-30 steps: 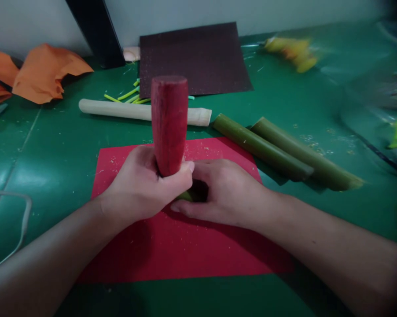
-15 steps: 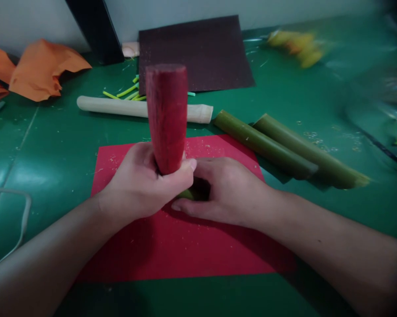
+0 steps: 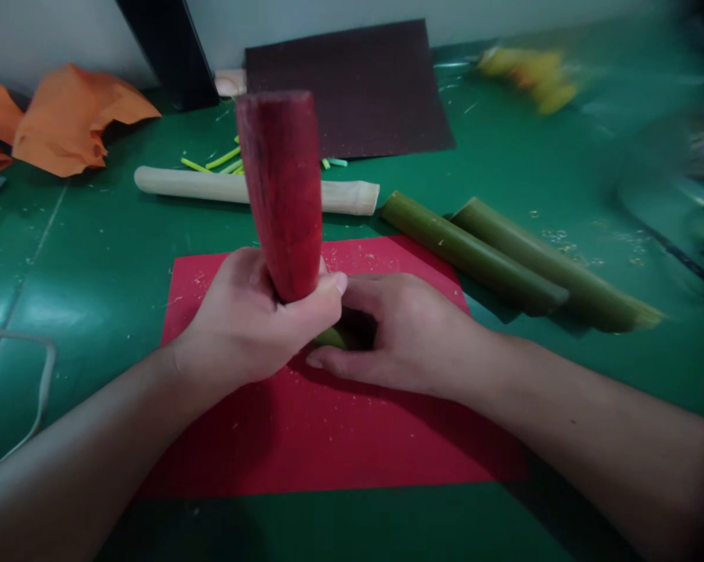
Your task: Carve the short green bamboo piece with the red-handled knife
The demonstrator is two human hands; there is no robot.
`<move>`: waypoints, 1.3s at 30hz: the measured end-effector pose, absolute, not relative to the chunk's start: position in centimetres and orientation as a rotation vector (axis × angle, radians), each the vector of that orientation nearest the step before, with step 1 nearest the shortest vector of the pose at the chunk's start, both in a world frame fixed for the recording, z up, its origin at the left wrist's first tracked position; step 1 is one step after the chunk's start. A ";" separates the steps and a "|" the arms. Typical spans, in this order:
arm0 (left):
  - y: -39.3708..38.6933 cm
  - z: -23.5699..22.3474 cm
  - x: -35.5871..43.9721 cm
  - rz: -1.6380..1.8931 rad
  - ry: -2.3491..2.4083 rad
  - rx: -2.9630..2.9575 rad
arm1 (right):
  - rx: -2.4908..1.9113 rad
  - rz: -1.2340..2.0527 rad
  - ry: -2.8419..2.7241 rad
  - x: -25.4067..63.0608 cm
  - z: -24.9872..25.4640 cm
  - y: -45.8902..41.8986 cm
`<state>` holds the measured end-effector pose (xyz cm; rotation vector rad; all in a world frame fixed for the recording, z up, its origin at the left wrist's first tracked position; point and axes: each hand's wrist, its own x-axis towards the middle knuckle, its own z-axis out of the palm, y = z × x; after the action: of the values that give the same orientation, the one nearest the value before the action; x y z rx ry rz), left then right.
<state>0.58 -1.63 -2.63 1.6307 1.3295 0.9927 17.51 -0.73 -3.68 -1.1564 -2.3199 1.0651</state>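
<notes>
My left hand point(image 3: 252, 324) is wrapped round the lower end of a thick red wooden handle point(image 3: 282, 191) that stands nearly upright, its top leaning slightly left. My right hand point(image 3: 402, 332) lies beside it on the red sheet point(image 3: 328, 437), fingers curled over a small green piece point(image 3: 332, 337) of which only a sliver shows. The two hands touch at the thumbs. What the handle's lower end carries is hidden by my fingers.
Two green bamboo halves point(image 3: 504, 261) lie right of the red sheet on the green mat point(image 3: 94, 257). A pale peeled stick point(image 3: 211, 186) lies behind the handle. Farther back are thin green strips point(image 3: 220, 161), a dark sheet point(image 3: 357, 86), crumpled orange paper point(image 3: 71, 117) and blurred yellow objects point(image 3: 533, 74).
The red handle's top has risen and tipped to the left. Both hands have stayed in the same place on the red sheet.
</notes>
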 end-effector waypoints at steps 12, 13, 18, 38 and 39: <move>-1.6 -2.6 0.8 1.001 1.304 1.682 | -1.160 1.071 -2.302 17.4 -3.6 -0.5; -1.6 -2.6 0.8 1.014 1.316 1.669 | -1.167 1.066 -2.301 17.4 -3.6 -0.5; -1.6 -2.6 0.6 1.025 1.319 1.647 | -1.143 1.074 -2.303 17.5 -3.6 -0.6; -1.5 -2.3 0.9 1.105 1.300 1.720 | -1.141 1.005 -2.324 17.6 -3.9 -0.3; -1.5 -2.3 1.0 1.110 1.298 1.726 | -1.141 1.008 -2.323 17.6 -3.9 -0.3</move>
<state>0.95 -1.53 -2.27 1.7256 1.2984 1.1097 17.61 -0.31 -3.92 -1.1415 -2.3235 1.0075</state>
